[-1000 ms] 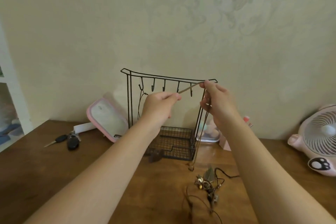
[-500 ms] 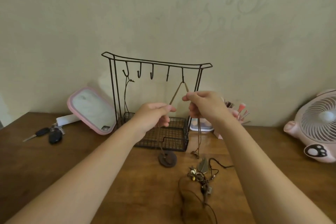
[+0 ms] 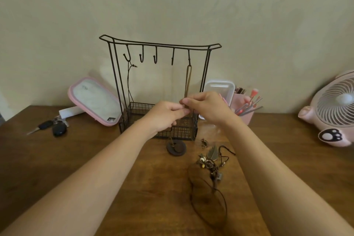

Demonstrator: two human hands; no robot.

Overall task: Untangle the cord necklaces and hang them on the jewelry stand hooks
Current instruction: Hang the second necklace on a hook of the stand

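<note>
Stand: black wire jewelry stand, upright on the counter against the wall, five hooks under its top bar and a mesh basket at its base.

Brown cord necklace: looped over the stand's rightmost hook, hanging straight down as a narrow double strand into the hands. Its dark round pendant lies flat on the counter just in front of the stand's basket.

Left hand and right hand: brought together in front of the basket, fingertips touching. Each pinches the lower part of the brown cord between thumb and curled fingers.

Thin black necklace: hangs from the stand's leftmost hook. The three middle hooks are bare.

Tangled necklaces: a heap of cords and charms on the counter, in front of the stand and to its right.

Other items: pink-framed mirror leaning just left of the stand, keys further left, clear box and pink brush holder just right of it, pink fan well to the right.
</note>
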